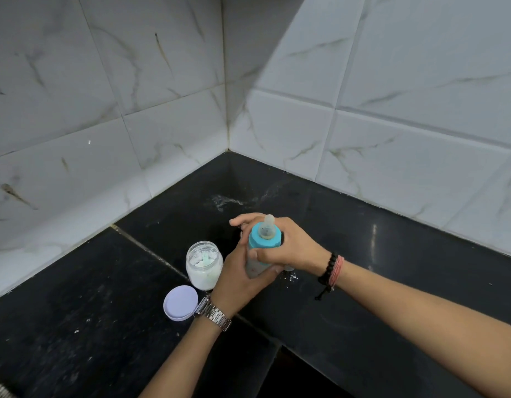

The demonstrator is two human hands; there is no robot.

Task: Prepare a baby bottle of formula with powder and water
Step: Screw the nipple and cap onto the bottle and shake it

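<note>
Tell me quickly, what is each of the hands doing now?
Left hand: grips the lower body of the baby bottle.
Right hand: grips the bottle's teal collar.

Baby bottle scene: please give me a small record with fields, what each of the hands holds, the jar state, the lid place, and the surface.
bottle: baby bottle tilted, blue collar and teat on
left hand: left hand grips the bottle's lower body
right hand: right hand grips around the blue collar
jar: powder jar open, white powder inside, left of the bottle
lid: white lid lies on the counter, in front of the jar
surface: black counter, some white specks near the bottle
</note>
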